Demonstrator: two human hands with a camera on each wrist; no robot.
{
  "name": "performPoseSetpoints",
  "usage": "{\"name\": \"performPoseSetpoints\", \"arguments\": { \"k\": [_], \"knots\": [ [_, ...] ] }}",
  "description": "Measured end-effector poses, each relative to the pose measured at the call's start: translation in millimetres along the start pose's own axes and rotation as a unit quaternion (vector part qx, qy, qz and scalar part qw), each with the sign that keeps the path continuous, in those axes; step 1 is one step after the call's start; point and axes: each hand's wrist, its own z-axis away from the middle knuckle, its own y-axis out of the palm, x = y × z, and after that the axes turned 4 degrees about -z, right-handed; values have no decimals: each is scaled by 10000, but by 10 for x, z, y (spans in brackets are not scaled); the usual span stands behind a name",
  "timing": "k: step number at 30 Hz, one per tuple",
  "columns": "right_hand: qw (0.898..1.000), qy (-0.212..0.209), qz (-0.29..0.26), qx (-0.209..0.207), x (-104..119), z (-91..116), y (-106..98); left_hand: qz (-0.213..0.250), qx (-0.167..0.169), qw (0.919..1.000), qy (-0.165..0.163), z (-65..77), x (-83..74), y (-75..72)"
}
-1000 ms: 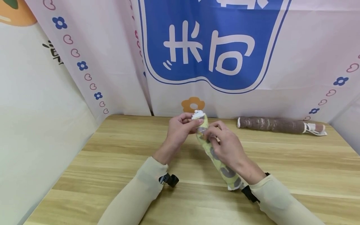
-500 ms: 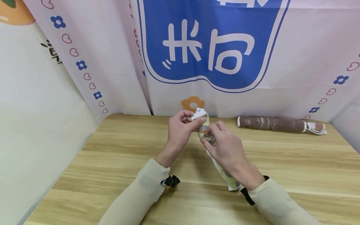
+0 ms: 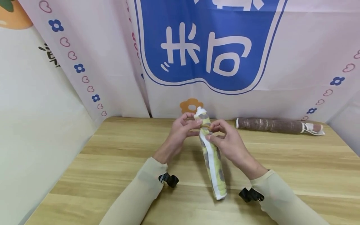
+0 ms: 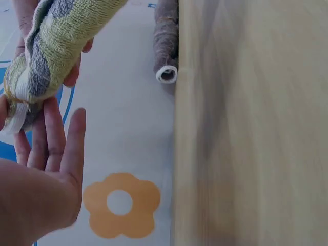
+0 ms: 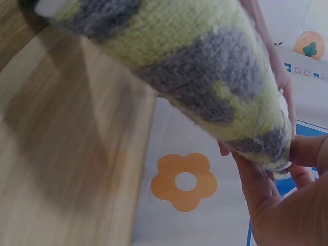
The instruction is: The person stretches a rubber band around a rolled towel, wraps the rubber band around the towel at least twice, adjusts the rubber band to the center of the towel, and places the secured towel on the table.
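A yellow and grey rolled towel (image 3: 220,168) slants over the table, its white border strip facing up. A thin orange-brown elastic band (image 3: 206,126) circles it near the far end. My left hand (image 3: 178,132) pinches the towel by that end, thumb on top. Just below the band, my right hand (image 3: 233,142) pinches the towel's right side with thumb and fingers. In the left wrist view, the band (image 4: 19,100) sits in a narrowed part of the roll. The right wrist view shows the towel (image 5: 200,72) from below, with the right fingers at its narrow end.
A second rolled towel (image 3: 268,125), brown with a white edge, lies along the back right of the wooden table (image 3: 112,175). A printed cloth (image 3: 118,62) hangs behind the table.
The towel has turned so its white strip faces up, and its near end has swung left. My right hand has shifted its grip to the towel's right side.
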Motion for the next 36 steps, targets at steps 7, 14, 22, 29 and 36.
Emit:
{"name": "performPoseSetpoints", "arguments": {
  "k": [7,14,22,29,36],
  "knots": [
    [9996,-263,-6,-106,-20,-17,23,23,-409,9992,-3,-53,-14,81],
    [9984,-554,115,-84,-16,-18,39,-27,-602,9981,137,-57,-43,97],
    [9980,-563,290,-12,-28,-6,8,-144,-647,9976,188,-50,-74,102],
    [9930,-792,879,14,-17,-4,-18,-339,-778,9951,513,-35,-101,121],
    [9693,-1255,2116,-45,108,57,-17,-893,-1002,9814,1373,27,-148,159]
  ]
}}
